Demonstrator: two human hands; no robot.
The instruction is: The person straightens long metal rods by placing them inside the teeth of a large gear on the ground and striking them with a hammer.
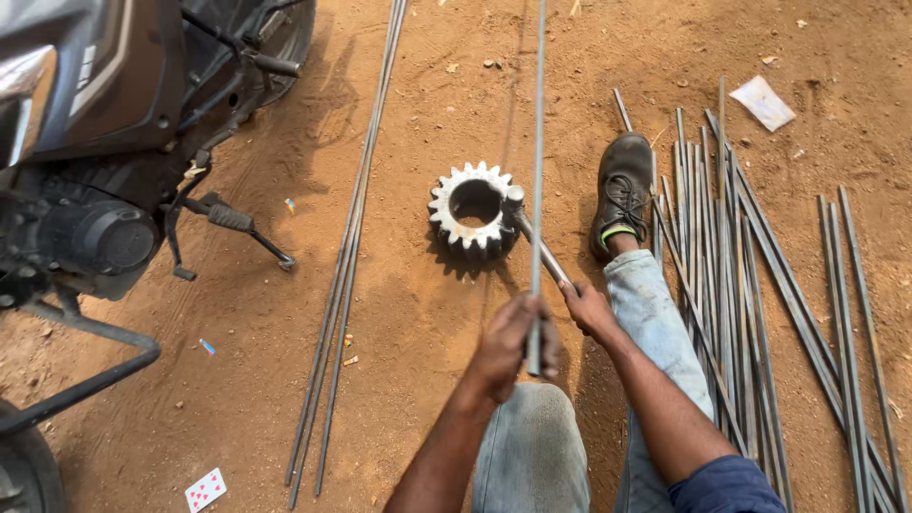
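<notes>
The left hand (510, 340) is clenched around a thin steel rod (538, 142) that runs straight up and away from it across the red dirt ground (427, 380). Just to its right, the right hand (589, 309) grips the end of a short, thicker metal bar (538, 249), which slants up-left to a toothed steel gear ring (473, 209) lying flat on the ground beyond both hands; the bar's head rests at the ring's right edge. The thin rod passes just beside that edge.

Right of the right hand, past the person's jeans leg and black shoe (622, 190), lies a heap of cut rods (722, 266). Beyond that heap, far up-right, a small white rectangular paper scrap (763, 102) lies flat. Left of the left hand, a bundle of long rods (347, 256) stretches along the ground, and further left stands a motorcycle (104, 142). Down-left, near the lower edge, a white playing card (205, 489) with red pips lies face up.
</notes>
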